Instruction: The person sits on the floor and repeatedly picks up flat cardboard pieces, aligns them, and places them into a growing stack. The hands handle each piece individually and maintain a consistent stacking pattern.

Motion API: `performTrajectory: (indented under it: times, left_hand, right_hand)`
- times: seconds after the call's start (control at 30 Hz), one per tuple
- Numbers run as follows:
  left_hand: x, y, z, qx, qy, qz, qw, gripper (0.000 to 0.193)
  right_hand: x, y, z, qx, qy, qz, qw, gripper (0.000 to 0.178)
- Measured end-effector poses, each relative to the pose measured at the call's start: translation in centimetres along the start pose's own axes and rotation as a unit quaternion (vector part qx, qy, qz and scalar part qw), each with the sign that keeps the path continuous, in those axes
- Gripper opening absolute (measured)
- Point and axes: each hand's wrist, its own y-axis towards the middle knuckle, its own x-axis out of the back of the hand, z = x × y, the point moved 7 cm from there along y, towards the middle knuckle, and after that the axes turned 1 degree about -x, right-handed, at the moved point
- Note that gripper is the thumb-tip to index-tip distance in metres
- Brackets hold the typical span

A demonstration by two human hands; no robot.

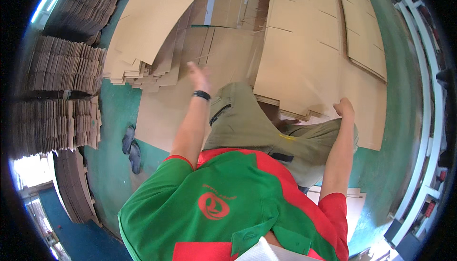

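Note:
My left hand (199,76), slightly smeared by motion, is raised beside my left knee with its fingers stretched apart and nothing in it. A dark band circles that wrist. Below it lie flat cardboard sheets (159,118), and a fanned stack of cardboard sheets (157,18) is just to its left. My right hand (344,107) hovers by my right knee with curled fingers; whatever they may hold is hidden. Near it is a tall stack of slit cardboard sheets (304,51), whose front edge reaches between my legs.
Bundles of folded cardboard (64,65) stand along the left. Dark slippers (132,149) rest on the green floor (107,170). A smaller cardboard stack (364,32) lies at the far right, before a pale metal frame (425,137). White sheets (354,204) are beside my right hip.

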Motion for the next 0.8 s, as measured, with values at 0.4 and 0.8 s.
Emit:
performTrajectory:
  times: [0.4, 0.8]
  left_hand:
    - [6.6, 13.7, -13.9, -0.028, -0.163, 0.012, 0.986, 0.036]
    - [5.5, 12.2, -15.7, -0.018, -0.137, 0.046, 0.989, 0.027]
  right_hand:
    - [0.8, -2.4, 2.9, 0.111, 0.092, -0.046, 0.988, 0.049]
    - [0.8, -5.0, 7.2, 0.237, 0.197, -0.083, 0.948, 0.042]
